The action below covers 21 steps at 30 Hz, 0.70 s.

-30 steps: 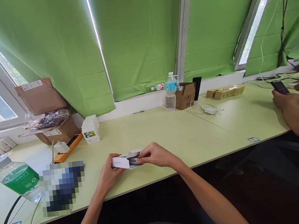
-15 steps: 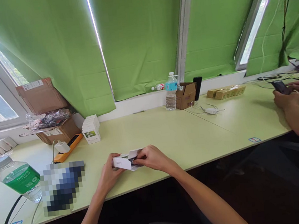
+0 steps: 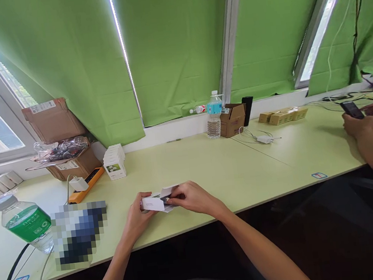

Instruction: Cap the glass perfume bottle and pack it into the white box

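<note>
My left hand grips a small white cardboard box over the table's front edge. The box lies on its side, and its flaps stand open at the right end. My right hand is closed in a pinch at that open end. Between its fingertips and the box mouth shows a small dark object, partly inside the box. Its kind cannot be made out, as the fingers and flaps cover most of it.
Left are a stack of white boxes, an orange power strip, a green-labelled bottle and a blurred-out patch. Behind stand a water bottle and cardboard box. Far right, another person's hands hold a phone.
Both hands keep nearly the same places on the box, with only a slight shift at my right fingertips. The other person's phone has tilted so that its screen shows more.
</note>
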Available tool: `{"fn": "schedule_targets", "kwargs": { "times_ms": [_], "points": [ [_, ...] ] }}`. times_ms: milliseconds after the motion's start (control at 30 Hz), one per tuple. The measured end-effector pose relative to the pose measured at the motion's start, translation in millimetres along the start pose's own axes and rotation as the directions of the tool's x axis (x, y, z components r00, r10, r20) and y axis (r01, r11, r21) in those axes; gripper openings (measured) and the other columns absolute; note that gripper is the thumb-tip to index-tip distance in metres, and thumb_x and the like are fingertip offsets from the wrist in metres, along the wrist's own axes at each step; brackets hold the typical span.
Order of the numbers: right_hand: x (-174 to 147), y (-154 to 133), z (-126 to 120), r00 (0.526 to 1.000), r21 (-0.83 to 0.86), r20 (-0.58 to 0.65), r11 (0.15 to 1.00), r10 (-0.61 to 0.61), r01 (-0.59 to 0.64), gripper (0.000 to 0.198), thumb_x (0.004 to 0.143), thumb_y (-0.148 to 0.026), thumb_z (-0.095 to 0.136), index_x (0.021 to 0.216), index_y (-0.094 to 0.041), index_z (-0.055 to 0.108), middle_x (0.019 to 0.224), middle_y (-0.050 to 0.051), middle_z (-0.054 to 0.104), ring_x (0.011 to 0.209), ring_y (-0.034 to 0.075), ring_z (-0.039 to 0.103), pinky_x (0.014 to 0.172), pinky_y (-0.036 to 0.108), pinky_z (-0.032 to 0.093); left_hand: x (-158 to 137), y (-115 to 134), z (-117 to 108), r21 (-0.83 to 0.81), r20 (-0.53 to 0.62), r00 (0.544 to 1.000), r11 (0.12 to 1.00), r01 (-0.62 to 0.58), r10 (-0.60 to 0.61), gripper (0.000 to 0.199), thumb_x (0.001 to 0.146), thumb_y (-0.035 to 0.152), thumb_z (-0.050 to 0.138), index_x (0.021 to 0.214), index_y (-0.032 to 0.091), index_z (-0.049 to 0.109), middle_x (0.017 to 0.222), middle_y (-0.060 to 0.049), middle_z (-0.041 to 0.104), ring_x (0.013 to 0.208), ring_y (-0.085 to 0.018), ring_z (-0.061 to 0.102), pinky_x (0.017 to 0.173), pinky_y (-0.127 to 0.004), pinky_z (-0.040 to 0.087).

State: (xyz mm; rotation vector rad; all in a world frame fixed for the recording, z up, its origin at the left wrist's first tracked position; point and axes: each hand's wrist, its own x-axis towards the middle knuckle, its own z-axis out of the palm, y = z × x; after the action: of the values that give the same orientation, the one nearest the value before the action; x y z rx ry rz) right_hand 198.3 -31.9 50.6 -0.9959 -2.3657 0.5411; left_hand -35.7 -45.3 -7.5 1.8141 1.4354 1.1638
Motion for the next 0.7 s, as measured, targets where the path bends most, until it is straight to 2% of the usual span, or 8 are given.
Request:
{"fn": "schedule_targets", "kwargs": {
  "times_ms": [100, 233, 467, 567, 700],
  "points": [
    [-2.5, -2.4, -5.7, 0.999, 0.017, -0.037, 1.000, -0.023, 0.024, 0.032, 0.092, -0.043, 0.053, 0.090, -0.021, 0.076, 0.081, 0.004, 0.072, 0.069, 0.015, 0.058, 0.063, 0.025, 0.035, 0.1, 1.4, 0.0, 0.003, -0.030, 1.000, 1.000, 0.009, -0.009, 0.043, 0.071, 0.036, 0.070, 0.108, 0.020, 0.057, 0.102, -0.006, 0.066, 0.084, -0.021, 0.061, 0.074, -0.032, 0.048],
    [-5.5, -5.1, -12.9, 0.997, 0.001, -0.065, 1.000, -0.029, 0.029, 0.035, 0.093, -0.045, 0.050, 0.091, -0.021, 0.075, 0.079, 0.005, 0.071, 0.071, 0.016, 0.058, 0.065, 0.026, 0.037, -0.1, 4.0, 1.4, 0.003, -0.039, 0.999, 1.000, -0.001, 0.001, 0.040, 0.072, 0.040, 0.069, 0.106, 0.020, 0.059, 0.096, -0.004, 0.067, 0.081, -0.020, 0.060, 0.071, -0.030, 0.046],
    [-9.1, -6.5, -21.6, 0.999, 0.047, -0.006, 0.998, -0.052, 0.052, 0.034, 0.088, -0.049, 0.057, 0.095, -0.021, 0.074, 0.085, 0.004, 0.071, 0.073, 0.016, 0.059, 0.066, 0.025, 0.039, -1.2, 9.1, 0.4, 0.066, -0.017, 1.000, 0.998, -0.012, 0.013, 0.032, 0.075, 0.044, 0.066, 0.097, 0.021, 0.060, 0.081, 0.001, 0.064, 0.071, -0.016, 0.054, 0.063, -0.026, 0.041],
    [-9.5, -3.9, -22.4, 0.999, 0.046, 0.002, 0.998, -0.049, 0.049, 0.031, 0.083, -0.046, 0.064, 0.099, -0.021, 0.074, 0.087, 0.004, 0.071, 0.073, 0.016, 0.059, 0.066, 0.025, 0.040, -1.8, 9.5, 0.3, 0.110, -0.015, 1.000, 0.994, -0.014, 0.016, 0.033, 0.077, 0.048, 0.064, 0.096, 0.021, 0.061, 0.077, 0.001, 0.062, 0.067, -0.016, 0.051, 0.061, -0.026, 0.039],
    [-10.3, -1.8, -22.9, 1.000, 0.015, -0.005, 1.000, -0.028, 0.028, 0.024, 0.088, -0.037, 0.059, 0.102, -0.024, 0.074, 0.083, 0.002, 0.071, 0.068, 0.014, 0.057, 0.063, 0.024, 0.037, -2.6, 10.9, 2.7, 0.164, -0.039, 0.997, 0.984, -0.063, 0.071, 0.034, 0.076, 0.050, 0.064, 0.092, 0.020, 0.064, 0.077, -0.001, 0.063, 0.068, -0.017, 0.052, 0.062, -0.026, 0.039]
  ]
}}
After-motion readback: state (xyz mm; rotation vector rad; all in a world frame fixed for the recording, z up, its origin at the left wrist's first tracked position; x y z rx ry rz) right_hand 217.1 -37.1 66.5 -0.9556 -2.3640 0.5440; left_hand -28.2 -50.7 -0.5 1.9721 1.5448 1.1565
